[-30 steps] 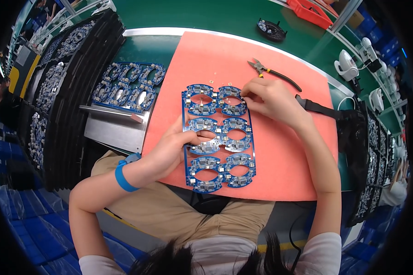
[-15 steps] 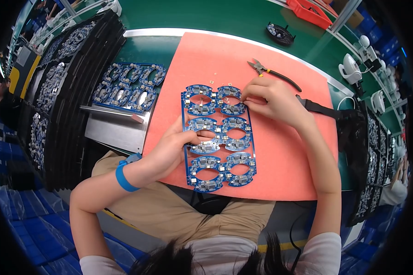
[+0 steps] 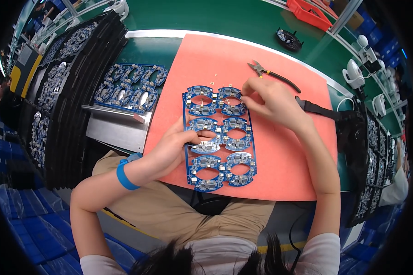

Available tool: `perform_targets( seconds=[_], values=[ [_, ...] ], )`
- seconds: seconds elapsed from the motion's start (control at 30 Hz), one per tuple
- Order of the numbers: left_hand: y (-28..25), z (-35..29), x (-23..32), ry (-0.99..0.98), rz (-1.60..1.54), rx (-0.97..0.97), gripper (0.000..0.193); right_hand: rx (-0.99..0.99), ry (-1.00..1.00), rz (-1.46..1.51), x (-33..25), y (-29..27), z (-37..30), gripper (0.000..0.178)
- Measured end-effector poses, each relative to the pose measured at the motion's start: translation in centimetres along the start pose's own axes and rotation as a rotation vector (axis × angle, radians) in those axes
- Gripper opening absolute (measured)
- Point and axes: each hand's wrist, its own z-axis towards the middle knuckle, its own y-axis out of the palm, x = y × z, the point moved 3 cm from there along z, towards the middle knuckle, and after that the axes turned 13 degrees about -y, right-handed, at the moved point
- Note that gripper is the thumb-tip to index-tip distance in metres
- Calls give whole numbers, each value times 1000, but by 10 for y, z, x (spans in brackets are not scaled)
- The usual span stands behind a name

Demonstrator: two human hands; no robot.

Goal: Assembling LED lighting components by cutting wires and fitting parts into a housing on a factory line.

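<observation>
Circuit board point(image 3: 221, 130), blue with 6 rings in 2 columns of 3, sits over the pink mat point(image 3: 289, 142) in front of the person, long sides pointing away from the body, likely so both columns stay within reach. The left hand point(image 3: 175, 143) grips its left edge, thumb on top and fingers beneath, probably to steady it. The right hand point(image 3: 270, 101) has thumb and forefinger at the upper right edge; I cannot tell whether they pinch anything. Pliers point(image 3: 261, 71) lie just beyond that hand, seemingly kept handy. A similar board point(image 3: 129, 85) lies left on the counter point(image 3: 215, 18), partly over a metal plate point(image 3: 119, 133), apparently out of the way.
</observation>
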Motion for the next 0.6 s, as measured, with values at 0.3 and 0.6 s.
perform_targets(
  seconds=[0.3,0.6],
  values=[
    [7,-3,1,-12,133,-36,58,212,-444,-300,-19,23,6,23],
    [10,-5,1,-74,126,-13,62,207,-540,-466,-29,27,9,12]
  ],
)
